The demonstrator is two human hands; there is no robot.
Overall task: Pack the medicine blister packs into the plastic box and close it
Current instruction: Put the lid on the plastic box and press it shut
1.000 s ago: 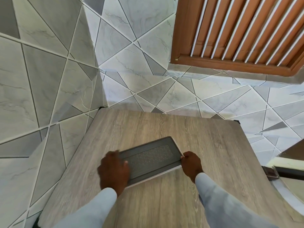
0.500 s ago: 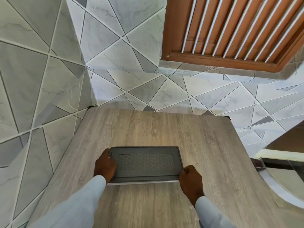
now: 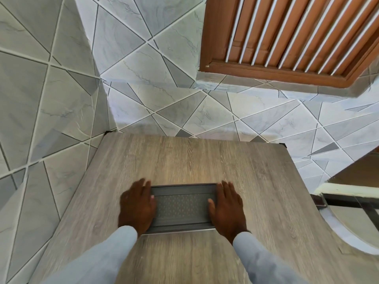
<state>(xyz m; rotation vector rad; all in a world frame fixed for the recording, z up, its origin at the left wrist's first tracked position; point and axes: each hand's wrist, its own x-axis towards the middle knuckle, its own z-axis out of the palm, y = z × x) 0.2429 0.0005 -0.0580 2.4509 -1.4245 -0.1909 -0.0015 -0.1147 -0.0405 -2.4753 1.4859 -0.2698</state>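
Head view looks down on a tiled wall [image 3: 143,64] of grey marbled triangles with pale grout, which wraps the far and left sides of the scene. At the upper right hangs a brown wooden louvred shutter [image 3: 291,37] in a matching frame.

Below it a wood-grain surface [image 3: 205,160], grey-brown and matte, fills the near half. Its far edge meets the wall, and its left edge runs close along the tiled wall on that side. Plenty of bare surface lies beyond the box and to its right. Off the right edge sits a glass-topped piece with a dark frame [image 3: 352,208], partly cut off.

Two pale blue sleeves [image 3: 264,261] reach in from the near edge. The left hand [image 3: 137,208] lies flat over the left end of the plastic box [image 3: 182,208], fingers spread and pointing far. The right hand [image 3: 226,206] lies the same way on the right end. Neither is curled into a grip; both rest palm-down.

That box lies flat on the surface, near centre, a shallow dark grey rectangle with a dotted texture on its lid. The lid is down, so the contents are hidden.
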